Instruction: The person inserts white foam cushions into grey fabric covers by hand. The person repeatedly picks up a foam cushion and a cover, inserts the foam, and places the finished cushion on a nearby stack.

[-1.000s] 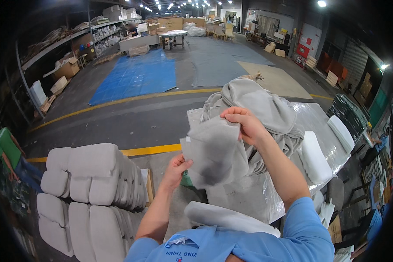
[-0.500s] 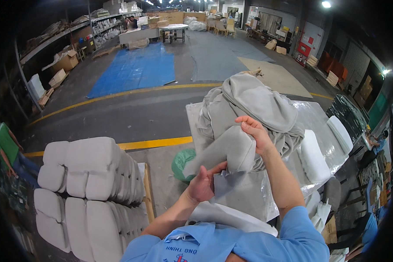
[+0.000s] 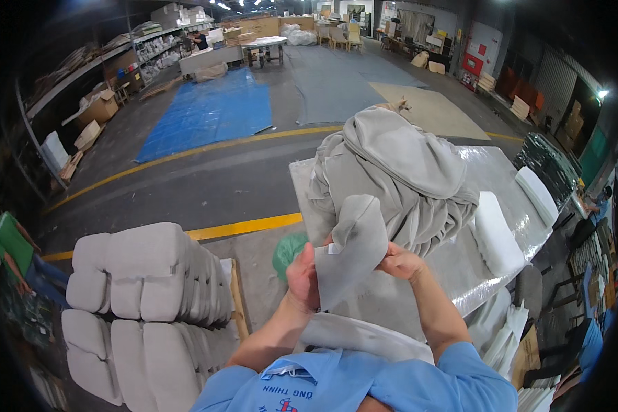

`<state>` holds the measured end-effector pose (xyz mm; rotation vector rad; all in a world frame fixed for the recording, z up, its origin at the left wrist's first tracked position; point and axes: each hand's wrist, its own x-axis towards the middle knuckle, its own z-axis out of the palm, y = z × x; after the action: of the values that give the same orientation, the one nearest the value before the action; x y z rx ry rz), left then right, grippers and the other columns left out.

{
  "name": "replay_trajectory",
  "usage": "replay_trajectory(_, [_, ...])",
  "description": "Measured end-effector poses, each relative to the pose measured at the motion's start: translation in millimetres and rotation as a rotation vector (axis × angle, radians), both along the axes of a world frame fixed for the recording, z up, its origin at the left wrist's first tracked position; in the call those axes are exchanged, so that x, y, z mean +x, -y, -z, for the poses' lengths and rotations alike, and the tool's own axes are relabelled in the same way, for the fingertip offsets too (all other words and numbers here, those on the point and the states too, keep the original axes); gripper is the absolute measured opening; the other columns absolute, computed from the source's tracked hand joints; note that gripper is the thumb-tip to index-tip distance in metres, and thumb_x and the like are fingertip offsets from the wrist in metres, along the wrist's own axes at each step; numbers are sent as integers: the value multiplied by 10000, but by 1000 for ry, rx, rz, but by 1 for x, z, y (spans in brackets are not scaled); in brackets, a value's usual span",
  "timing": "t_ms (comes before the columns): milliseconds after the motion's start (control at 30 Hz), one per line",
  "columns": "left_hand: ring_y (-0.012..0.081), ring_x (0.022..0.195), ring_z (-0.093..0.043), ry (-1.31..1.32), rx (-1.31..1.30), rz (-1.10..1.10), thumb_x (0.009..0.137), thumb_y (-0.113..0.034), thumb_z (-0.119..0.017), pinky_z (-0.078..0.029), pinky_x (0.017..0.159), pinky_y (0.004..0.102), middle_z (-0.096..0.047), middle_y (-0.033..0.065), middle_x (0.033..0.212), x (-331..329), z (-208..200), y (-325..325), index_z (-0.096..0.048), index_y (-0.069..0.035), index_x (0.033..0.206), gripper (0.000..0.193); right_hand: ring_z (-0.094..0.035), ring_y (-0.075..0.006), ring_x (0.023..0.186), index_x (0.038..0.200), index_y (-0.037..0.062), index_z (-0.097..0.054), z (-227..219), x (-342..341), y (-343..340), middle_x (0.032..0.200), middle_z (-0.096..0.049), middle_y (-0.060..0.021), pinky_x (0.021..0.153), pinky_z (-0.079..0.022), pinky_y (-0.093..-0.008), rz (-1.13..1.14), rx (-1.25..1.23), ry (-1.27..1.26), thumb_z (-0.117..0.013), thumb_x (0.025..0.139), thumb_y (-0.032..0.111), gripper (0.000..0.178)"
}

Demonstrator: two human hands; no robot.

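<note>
A light grey sewn fabric cover [image 3: 356, 244] is stretched between my two hands over the near side of a plastic-wrapped table. My left hand [image 3: 303, 278] grips its left edge, the thumb up and the fingers behind the cloth beside a small white tag [image 3: 333, 249]. With fingers pinched, my right hand [image 3: 402, 262] holds the cover's right edge. Just beyond lies a large heap of similar grey fabric covers [image 3: 398, 158]. A long white padded piece [image 3: 364, 336] lies close to my body, partly hidden by my arms and shirt.
Stacked grey cushions [image 3: 144, 264] stand at the left beside a wooden edge [image 3: 238, 299]. A green plastic bag [image 3: 288, 255] sits left of the table [image 3: 484, 161]. White foam pads [image 3: 496, 240] lie on its right side. People stand at far left [image 3: 17, 247] and far right [image 3: 597, 213].
My right hand has come down from the cover's upper corner to its right edge. The left hand has shifted slightly left and up, and the cover has turned, showing a white tag.
</note>
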<state>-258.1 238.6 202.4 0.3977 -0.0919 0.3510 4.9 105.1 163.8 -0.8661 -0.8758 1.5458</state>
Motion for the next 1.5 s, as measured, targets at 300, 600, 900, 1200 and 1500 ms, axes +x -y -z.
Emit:
replay_trajectory(300, [247,1226,-638,-187,478,-255,929,-208,-742,-509,1048,376,-640,99,1357,-2,-80,22,-429,-89,1560,715,-619,-195,1245,1472,60,-556,31,-8,-11,1413,-633,-96,1056,-506,-371,396,-84,198,-706,969,140,531])
replay_trajectory(600, [185,1053,-708,-74,212,-387,1049,-217,-638,-580,961,387,-731,86,1169,11,-123,16,-651,-35,1226,254,-596,-62,932,1152,47,-650,-12,43,46,1031,-673,44,886,-466,-242,644,201,329,-616,1061,256,230])
replay_trajectory(900, [323,1228,-660,-13,-138,-326,1086,-277,-539,-522,1072,505,-687,155,1322,-1,-82,20,-647,-40,1315,347,-591,-67,975,1203,14,-660,-48,21,108,1058,-674,22,893,-458,-242,528,67,572,-725,985,152,265])
replay_trajectory(1200, [273,1336,-579,-52,-173,-91,1068,-191,-525,-431,1165,461,-600,104,1463,-9,-14,39,-545,-45,1466,424,-574,-129,642,970,-6,-720,-169,1,188,718,-614,-19,613,-430,-291,581,3,1328,-716,918,125,141])
replay_trajectory(1500, [238,1290,-594,170,-196,-27,1060,-281,-471,-450,1107,423,-643,82,1386,-14,79,83,-565,-64,1411,423,-646,-277,615,906,25,-708,-234,-24,197,719,-653,-100,573,-479,-367,201,11,1641,-769,832,95,119])
